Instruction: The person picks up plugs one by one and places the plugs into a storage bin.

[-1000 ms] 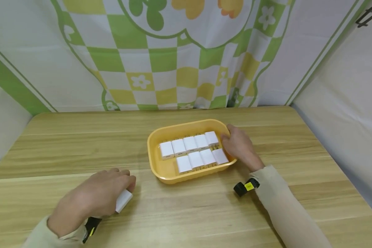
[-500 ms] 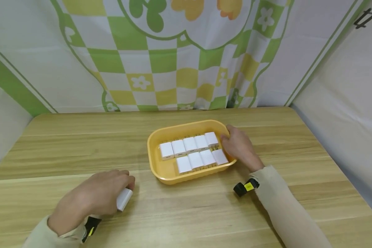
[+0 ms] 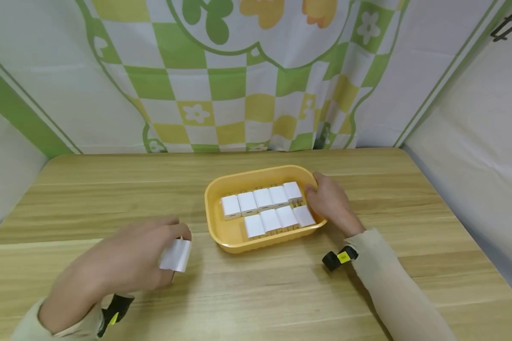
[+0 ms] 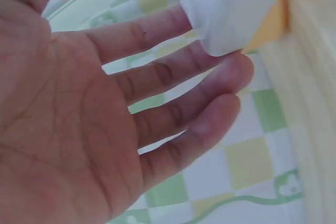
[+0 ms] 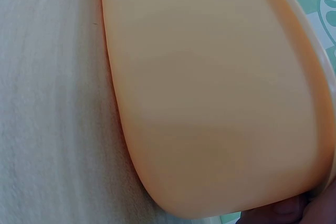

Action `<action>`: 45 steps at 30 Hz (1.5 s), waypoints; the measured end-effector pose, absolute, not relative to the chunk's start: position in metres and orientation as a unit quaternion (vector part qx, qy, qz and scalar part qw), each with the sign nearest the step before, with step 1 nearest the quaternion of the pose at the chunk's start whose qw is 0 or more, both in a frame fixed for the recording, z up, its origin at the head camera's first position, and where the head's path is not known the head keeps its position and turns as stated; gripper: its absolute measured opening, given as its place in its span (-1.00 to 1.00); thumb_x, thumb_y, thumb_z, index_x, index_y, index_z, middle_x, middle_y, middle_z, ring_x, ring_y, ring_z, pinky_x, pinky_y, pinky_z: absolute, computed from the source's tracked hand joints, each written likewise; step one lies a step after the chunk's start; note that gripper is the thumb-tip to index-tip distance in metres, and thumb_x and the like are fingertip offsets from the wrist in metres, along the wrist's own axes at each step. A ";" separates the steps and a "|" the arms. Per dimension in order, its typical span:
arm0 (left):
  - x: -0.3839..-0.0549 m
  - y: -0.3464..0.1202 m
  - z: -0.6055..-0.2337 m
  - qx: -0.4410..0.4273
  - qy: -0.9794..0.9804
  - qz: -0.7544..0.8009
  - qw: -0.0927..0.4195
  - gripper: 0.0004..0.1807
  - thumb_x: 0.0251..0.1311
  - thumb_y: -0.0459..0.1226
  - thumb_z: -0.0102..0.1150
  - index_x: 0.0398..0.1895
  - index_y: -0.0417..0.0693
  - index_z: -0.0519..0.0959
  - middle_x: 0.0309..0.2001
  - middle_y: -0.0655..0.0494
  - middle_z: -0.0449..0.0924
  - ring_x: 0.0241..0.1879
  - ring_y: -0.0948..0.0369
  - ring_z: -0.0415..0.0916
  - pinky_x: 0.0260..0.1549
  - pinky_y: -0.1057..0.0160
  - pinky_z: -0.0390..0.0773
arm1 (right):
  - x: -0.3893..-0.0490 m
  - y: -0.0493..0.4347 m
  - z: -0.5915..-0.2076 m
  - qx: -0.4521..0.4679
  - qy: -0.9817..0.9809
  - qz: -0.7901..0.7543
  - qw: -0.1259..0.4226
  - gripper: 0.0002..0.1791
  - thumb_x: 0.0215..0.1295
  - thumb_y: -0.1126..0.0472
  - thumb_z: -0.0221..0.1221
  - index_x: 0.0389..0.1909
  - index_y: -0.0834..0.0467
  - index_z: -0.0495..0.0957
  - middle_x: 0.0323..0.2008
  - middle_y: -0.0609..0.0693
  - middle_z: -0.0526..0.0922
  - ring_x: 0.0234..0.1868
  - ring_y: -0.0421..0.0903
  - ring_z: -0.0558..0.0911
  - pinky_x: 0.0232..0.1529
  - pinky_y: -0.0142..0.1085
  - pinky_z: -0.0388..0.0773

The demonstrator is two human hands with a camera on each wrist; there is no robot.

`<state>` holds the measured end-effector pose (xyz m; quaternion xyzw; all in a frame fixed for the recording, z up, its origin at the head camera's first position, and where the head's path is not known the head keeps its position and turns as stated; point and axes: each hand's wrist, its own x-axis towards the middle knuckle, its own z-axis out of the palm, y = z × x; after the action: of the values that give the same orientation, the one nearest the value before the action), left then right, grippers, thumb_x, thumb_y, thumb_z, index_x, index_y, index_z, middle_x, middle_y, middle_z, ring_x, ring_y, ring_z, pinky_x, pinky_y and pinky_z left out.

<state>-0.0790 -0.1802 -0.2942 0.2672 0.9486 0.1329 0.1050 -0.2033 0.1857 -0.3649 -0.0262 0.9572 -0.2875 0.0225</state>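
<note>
My left hand (image 3: 121,258) pinches a white plug-in charger (image 3: 176,255) over the table, to the left of a yellow plastic basket (image 3: 227,232). In the left wrist view the charger (image 4: 231,14) sits at the fingertips, the other fingers stretched loosely beside it and the palm bare. My right hand (image 3: 330,203) grips the basket's right end at the rim, thumb on the inside. Two rows of white chargers (image 3: 263,199) lie in the basket, prongs showing on several. The right wrist view is filled by the basket's outer wall (image 5: 210,103), with fingertips at the lower corner.
A wood-grain table (image 3: 281,293) carries the basket near its middle. Behind the table's far edge hangs a green, yellow and white checked curtain (image 3: 226,85). A white sheet (image 3: 473,118) with black writing stands along the right side.
My left hand has lifted slightly with the charger and turned it, so a broader face shows. The right hand stays on the basket, and the chargers inside have not moved.
</note>
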 end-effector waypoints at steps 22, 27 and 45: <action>-0.127 -0.107 -0.258 0.252 0.960 0.126 0.002 -0.67 0.02 -0.13 0.45 -0.15 -0.05 0.68 -0.38 0.19 0.59 -0.45 0.21 0.46 -0.55 0.21 0.43 | -0.203 0.185 -0.365 -0.033 0.958 -0.283 0.017 -0.67 0.54 0.13 -0.04 0.08 0.26 0.49 -0.22 0.18 0.61 -0.26 0.08 0.57 -0.24 -0.09 0.51; -0.138 -0.097 -0.273 0.246 0.963 0.112 0.016 -0.77 -0.05 -0.16 0.44 -0.33 -0.02 0.66 -0.48 0.19 0.53 -0.47 0.17 0.45 -0.58 0.21 0.40 | -0.203 0.185 -0.366 -0.032 0.959 -0.282 0.017 -0.67 0.53 0.13 -0.04 0.09 0.27 0.49 -0.21 0.19 0.62 -0.26 0.08 0.57 -0.24 -0.09 0.51; -0.149 -0.080 -0.308 0.236 0.965 0.043 0.105 -0.68 -0.09 -0.11 0.52 -0.59 0.02 0.50 -0.60 0.18 0.46 -0.51 0.17 0.40 -0.43 0.10 0.41 | -0.204 0.187 -0.366 -0.042 0.959 -0.279 0.010 -0.74 0.53 0.13 -0.03 -0.04 0.23 0.50 -0.34 0.15 0.58 -0.37 0.05 0.55 -0.38 -0.15 0.46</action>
<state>-0.1493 -0.0801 -0.3076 0.2361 0.9651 0.0430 0.1050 -0.2036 0.1872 -0.3659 -0.0416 0.9594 -0.2787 0.0103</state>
